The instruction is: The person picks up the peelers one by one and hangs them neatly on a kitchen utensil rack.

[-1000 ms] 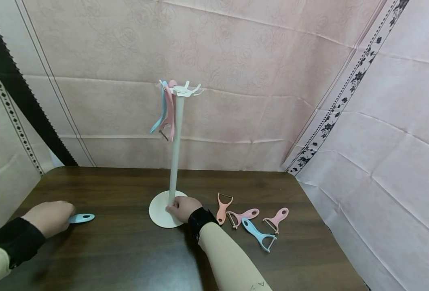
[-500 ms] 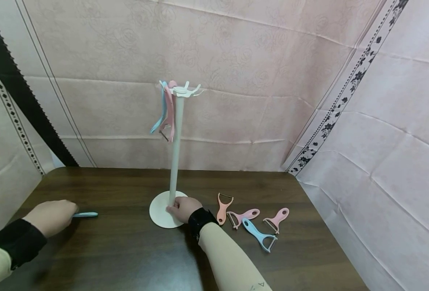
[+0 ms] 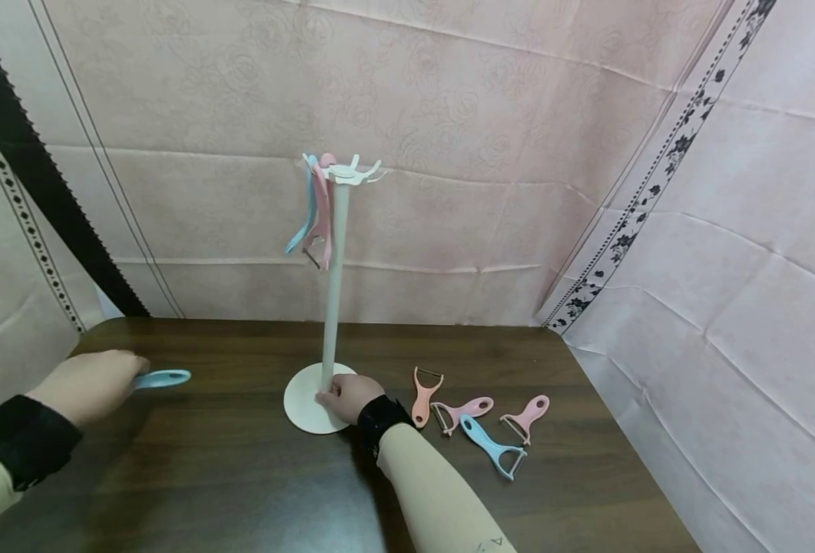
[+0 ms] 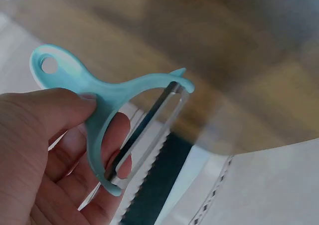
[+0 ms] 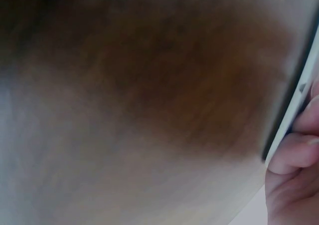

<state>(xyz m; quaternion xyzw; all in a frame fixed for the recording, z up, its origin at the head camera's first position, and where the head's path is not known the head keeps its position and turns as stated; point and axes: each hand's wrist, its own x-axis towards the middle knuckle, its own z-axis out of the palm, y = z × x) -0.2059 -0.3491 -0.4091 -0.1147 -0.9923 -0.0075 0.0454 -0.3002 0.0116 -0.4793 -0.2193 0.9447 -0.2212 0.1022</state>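
In the head view my left hand [image 3: 96, 385] is at the left, above the table, holding a light-blue peeler [image 3: 163, 379] whose handle points right. The left wrist view shows the thumb pressing the neck of this peeler [image 4: 102, 103], fingers behind its forked head and metal blade. My right hand [image 3: 353, 396] grips the round base of a white hook stand [image 3: 336, 276], thumb on top beside the pole. The base's edge [image 5: 294, 100] lies against my fingers in the right wrist view. A blue peeler [image 3: 308, 203] and a pink peeler [image 3: 323, 211] hang from the stand's left hooks.
Right of the stand lie an orange peeler [image 3: 424, 397], a pink peeler [image 3: 472, 408], a blue peeler [image 3: 493, 448] and another pink peeler [image 3: 528, 417]. Pale cloth [image 3: 448, 153] rises behind the wooden table [image 3: 241, 476] and along its sides.
My left hand has lifted and moved toward the far edge with the blue peeler, whose handle turned edge-on, then flat again. The right hand and the stand have stayed put.
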